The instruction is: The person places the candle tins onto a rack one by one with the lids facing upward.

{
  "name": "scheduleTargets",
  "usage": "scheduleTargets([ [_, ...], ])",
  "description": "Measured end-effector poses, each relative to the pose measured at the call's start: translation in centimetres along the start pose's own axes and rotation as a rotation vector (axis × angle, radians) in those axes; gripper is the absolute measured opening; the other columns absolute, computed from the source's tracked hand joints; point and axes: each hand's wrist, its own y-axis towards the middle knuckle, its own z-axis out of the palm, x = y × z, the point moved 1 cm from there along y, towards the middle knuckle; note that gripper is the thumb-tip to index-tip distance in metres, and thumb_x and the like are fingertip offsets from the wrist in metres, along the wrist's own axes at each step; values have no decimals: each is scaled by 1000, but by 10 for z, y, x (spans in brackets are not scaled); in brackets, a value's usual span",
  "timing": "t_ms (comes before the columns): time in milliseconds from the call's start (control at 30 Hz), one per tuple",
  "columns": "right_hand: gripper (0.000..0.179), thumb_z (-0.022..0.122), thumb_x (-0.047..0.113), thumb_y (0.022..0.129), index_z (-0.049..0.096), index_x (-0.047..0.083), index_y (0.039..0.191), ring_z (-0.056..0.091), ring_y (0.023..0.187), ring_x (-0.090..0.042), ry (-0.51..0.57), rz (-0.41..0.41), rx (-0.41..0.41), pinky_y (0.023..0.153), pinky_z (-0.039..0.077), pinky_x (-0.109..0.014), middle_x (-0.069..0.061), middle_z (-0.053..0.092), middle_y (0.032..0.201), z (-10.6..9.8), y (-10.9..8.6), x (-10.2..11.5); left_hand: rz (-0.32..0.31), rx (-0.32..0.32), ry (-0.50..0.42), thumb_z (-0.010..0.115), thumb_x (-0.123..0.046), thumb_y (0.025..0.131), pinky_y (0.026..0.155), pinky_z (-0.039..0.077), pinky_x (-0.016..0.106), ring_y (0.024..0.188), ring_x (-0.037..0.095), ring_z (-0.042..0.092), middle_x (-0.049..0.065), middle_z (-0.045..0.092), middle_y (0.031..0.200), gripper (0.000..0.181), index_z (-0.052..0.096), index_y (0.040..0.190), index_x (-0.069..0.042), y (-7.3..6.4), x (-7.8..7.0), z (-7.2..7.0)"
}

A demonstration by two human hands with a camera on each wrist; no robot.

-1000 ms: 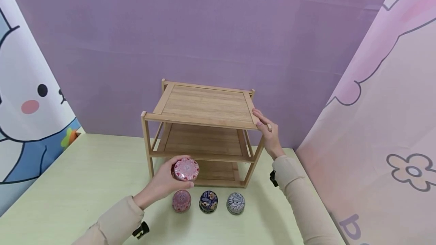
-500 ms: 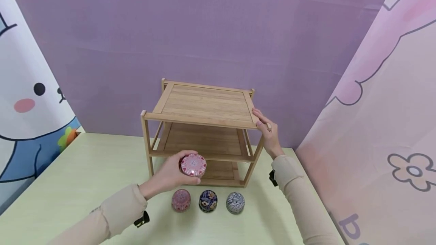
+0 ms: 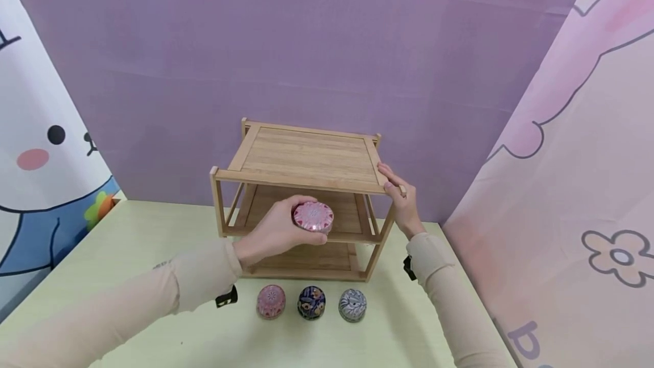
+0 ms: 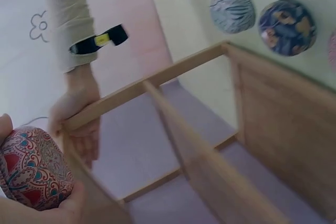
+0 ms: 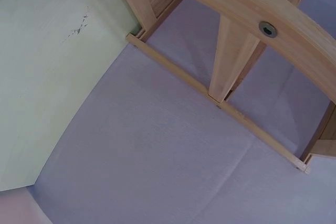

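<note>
My left hand (image 3: 280,230) grips a round pink patterned tin (image 3: 314,217) by its sides, thumb and fingers on opposite edges. It hangs in front of the wooden three-tier shelf (image 3: 306,182), overlapping the middle level in the head view. The left wrist view shows the tin's (image 4: 38,167) side, with red and teal paisley. My right hand (image 3: 405,200) holds the front right corner of the shelf's top, fingers lying on the top board. The right wrist view shows the shelf's side frame (image 5: 231,9) but not the hand.
In front of the shelf, a pink tin (image 3: 271,301), a dark blue floral tin (image 3: 311,302) and a grey-white leaf-patterned tin (image 3: 352,305) stand in a row on the pale table (image 3: 153,277). A purple backdrop (image 3: 327,44) rises behind; printed panels flank both sides.
My left hand has carried the pink tin up and to the right, from above the front row to before the middle level. My right hand stays at the shelf corner.
</note>
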Motion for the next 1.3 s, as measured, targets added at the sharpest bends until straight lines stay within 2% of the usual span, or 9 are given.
scheduleTargets([
  [167,38,45,7,90,53,-4,125,33,134,-28,0,-26,-9,109,27,-20,-19,46,136,-3,2,-13,63,16,24,82,-27,65,97,44,39,112,20,53,4,54,123,74,47,130,-15,11,-28,-3],
  [267,38,45,6,90,52,-6,124,33,133,-30,-1,-35,-19,109,27,-20,-20,47,135,-2,1,-5,100,19,35,82,-28,66,98,43,38,114,20,52,4,54,125,75,46,130,-14,19,-41,-5],
  [400,38,42,1,89,49,-14,123,33,132,-33,-11,-34,-28,107,29,-16,-26,45,134,2,-2,11,110,9,65,82,-32,65,98,43,37,114,19,52,4,54,125,78,45,131,-13,30,-52,-5],
  [533,37,42,-1,88,50,-15,121,35,131,-34,-21,-50,-36,106,29,-16,-27,45,132,2,-3,12,137,24,81,81,-32,66,96,44,35,112,18,52,3,54,124,77,46,131,-14,43,-60,-5],
  [667,37,42,-1,89,49,-14,122,34,131,-33,-27,-41,-33,108,28,-18,-26,45,133,1,-2,12,193,29,87,82,-29,66,96,44,34,112,18,53,5,54,125,76,47,132,-12,57,-69,-6],
  [867,37,41,1,89,50,-12,123,34,133,-27,-25,-1,-39,110,26,-21,-22,46,134,2,-3,12,228,-2,145,82,-29,65,94,45,32,108,17,54,4,57,122,72,51,128,-13,75,-75,-5],
  [1033,37,40,1,90,49,-12,124,33,133,-29,-15,-4,-31,110,26,-21,-24,44,135,5,-3,12,213,-17,172,82,-31,65,94,45,32,109,17,54,4,57,122,74,50,129,-13,85,-72,0],
  [1300,37,40,-1,89,50,-12,123,35,132,-28,-31,-6,-31,109,26,-20,-23,45,134,8,-3,12,184,-38,154,82,-31,65,97,43,33,113,19,52,5,55,126,75,49,130,-13,104,-65,5],
])
